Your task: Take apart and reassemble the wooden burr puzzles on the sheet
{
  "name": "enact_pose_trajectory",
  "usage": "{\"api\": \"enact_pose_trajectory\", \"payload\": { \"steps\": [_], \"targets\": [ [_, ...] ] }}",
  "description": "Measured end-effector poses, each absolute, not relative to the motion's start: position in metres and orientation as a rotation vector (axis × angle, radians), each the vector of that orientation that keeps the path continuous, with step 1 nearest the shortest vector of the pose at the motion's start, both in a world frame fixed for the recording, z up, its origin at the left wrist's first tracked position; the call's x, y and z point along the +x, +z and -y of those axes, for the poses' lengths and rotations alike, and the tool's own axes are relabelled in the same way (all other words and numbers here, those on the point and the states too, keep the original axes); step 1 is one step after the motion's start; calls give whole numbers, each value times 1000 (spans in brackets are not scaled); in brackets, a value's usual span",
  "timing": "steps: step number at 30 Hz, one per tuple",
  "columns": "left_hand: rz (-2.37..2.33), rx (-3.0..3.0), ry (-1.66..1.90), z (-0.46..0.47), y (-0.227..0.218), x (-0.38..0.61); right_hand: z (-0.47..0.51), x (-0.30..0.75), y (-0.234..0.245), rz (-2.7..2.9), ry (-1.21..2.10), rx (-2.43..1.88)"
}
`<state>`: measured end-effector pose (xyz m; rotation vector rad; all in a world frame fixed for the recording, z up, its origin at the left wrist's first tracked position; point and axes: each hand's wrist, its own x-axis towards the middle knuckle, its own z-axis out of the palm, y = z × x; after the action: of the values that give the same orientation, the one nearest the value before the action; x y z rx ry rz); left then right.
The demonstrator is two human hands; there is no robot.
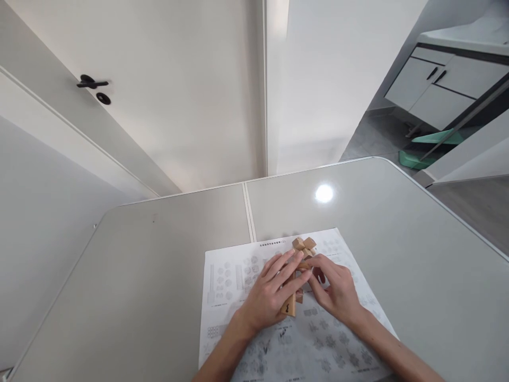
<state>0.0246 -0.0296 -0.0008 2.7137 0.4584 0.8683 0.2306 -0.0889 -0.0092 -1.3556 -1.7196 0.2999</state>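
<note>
Beyond the table's far edge you face a pale door (199, 90), with a black lever handle (92, 83) on its left part. Your table (119, 276) is broad, grey and glossy, with a light rim, a pale seam running near to far, and a bright reflection on its far right part. In the room's far right stands a white cabinet (445, 79) with black handles, above a grey floor (374, 132) and a green plastic object (417, 159). Near you, a white printed paper sheet (222, 265) lies on the table. Over it, your left hand (270, 292) grasps a light-brown wooden bar (288, 306) with a dark mark; your right hand (338, 289) has bent fingers at the wood, though you cannot tell whether they grip. A cluster of angular brown wooden blocks (304, 244) sits just beyond your fingertips, above the sheet's far part.
</note>
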Motion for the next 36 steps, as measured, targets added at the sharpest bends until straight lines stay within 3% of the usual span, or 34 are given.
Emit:
{"api": "enact_pose_trajectory", "payload": {
  "steps": [11, 25, 36],
  "targets": [
    [-459, 2801, 828, 35, 1, 27, 87, 230, -6, 1705, 187, -1377],
    [-754, 2335, 1238, 39, -4, 24, 87, 228, -9, 1593, 459, -1391],
    [-771, 2323, 1207, 36, -5, 26, 86, 228, -10, 1718, 481, -1388]
  ]
}}
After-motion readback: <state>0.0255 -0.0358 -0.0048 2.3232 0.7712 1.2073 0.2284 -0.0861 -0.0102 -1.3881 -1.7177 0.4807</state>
